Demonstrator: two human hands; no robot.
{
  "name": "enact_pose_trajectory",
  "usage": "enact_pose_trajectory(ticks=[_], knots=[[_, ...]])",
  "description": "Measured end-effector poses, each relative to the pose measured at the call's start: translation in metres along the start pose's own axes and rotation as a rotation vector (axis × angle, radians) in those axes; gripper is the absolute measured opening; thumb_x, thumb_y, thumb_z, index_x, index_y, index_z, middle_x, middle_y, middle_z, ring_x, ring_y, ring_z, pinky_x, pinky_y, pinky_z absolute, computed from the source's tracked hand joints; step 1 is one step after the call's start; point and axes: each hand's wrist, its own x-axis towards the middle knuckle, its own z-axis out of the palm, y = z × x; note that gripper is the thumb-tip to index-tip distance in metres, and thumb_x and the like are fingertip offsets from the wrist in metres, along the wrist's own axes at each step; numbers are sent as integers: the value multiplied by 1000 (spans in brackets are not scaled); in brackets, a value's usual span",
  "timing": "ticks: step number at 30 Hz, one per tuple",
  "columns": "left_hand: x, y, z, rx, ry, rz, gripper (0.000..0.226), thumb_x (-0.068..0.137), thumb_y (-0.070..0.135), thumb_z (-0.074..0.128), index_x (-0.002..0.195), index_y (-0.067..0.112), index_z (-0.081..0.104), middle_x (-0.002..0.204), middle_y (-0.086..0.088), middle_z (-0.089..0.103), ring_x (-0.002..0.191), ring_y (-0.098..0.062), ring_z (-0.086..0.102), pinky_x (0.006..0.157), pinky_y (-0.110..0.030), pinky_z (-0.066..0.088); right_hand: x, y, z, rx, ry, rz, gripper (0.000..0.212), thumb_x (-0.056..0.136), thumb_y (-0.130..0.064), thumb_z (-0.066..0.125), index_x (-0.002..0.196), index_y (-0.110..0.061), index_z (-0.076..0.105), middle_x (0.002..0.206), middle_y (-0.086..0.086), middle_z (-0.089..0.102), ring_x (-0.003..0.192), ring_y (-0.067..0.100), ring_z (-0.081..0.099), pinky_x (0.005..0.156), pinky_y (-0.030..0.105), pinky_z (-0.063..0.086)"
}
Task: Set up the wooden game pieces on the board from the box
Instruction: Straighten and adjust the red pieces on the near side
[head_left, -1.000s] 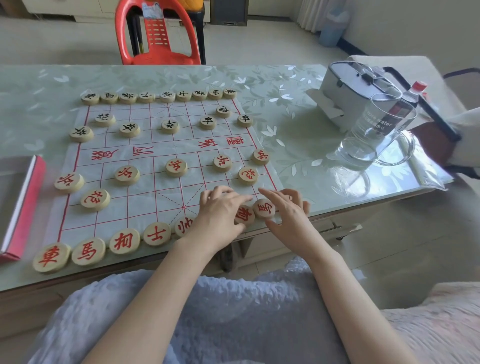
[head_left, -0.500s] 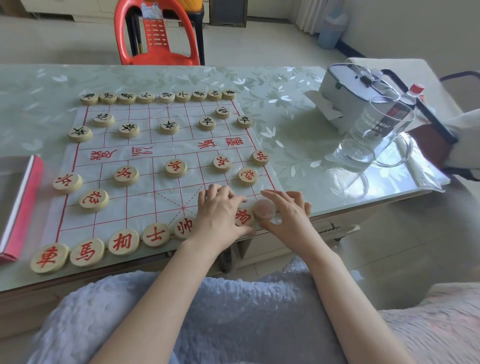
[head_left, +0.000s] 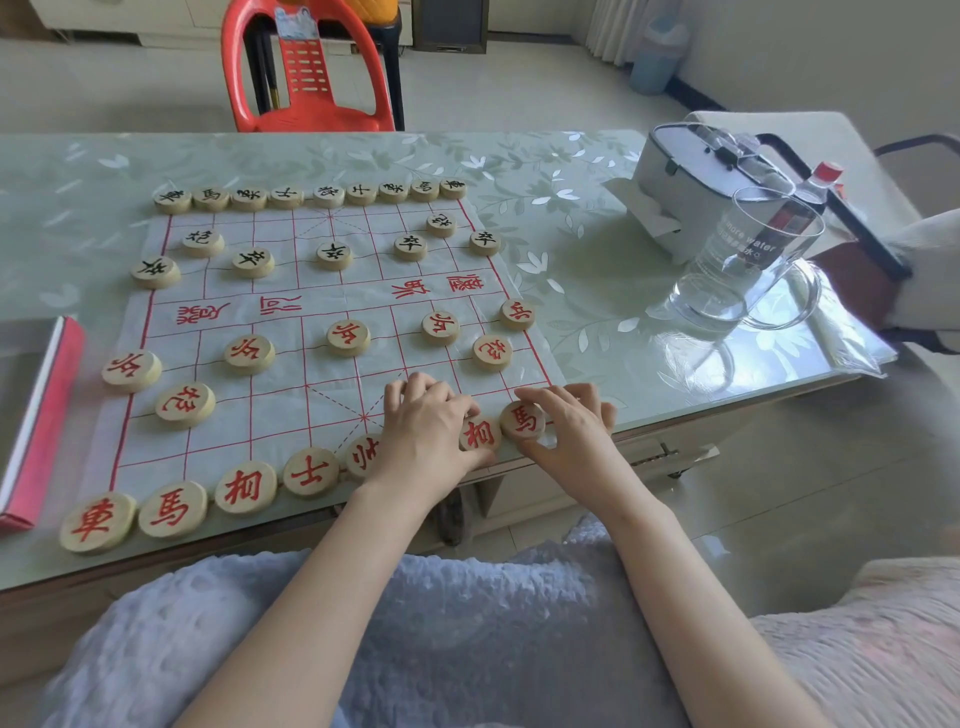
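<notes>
Under right hand (head_left: 563, 434), red 馬 piece (head_left: 522, 420).

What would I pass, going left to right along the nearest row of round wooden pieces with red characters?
Red 車 piece → red 馬 piece → red 相 piece → red 士 piece → half-hidden red 帥 piece → left hand → second red 相 piece → second red 馬 piece → right hand.
</notes>
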Motion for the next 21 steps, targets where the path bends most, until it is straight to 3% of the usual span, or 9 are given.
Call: enact_pose_trajectory(ticks=[16, 21], knots=[[-1, 2, 2, -4, 32, -27, 51, 79, 59, 55, 119, 28, 56, 115, 6, 56, 118, -18, 34, 98, -34, 23, -1, 1, -1, 45, -1, 25, 50, 83, -22, 63, 131, -25, 47, 127, -12, 54, 119, 16, 32, 78, 28, 12], [-1, 3, 1, -6, 22, -38, 52, 78, 60, 55, 120, 28, 55, 116, 6, 55, 118, -17, 34, 97, -33, 22, -3, 0, -4, 129, 6, 25, 51, 81, -24, 65, 129, -27, 49, 130, -16, 51, 121, 12, 30, 85, 28, 16]])
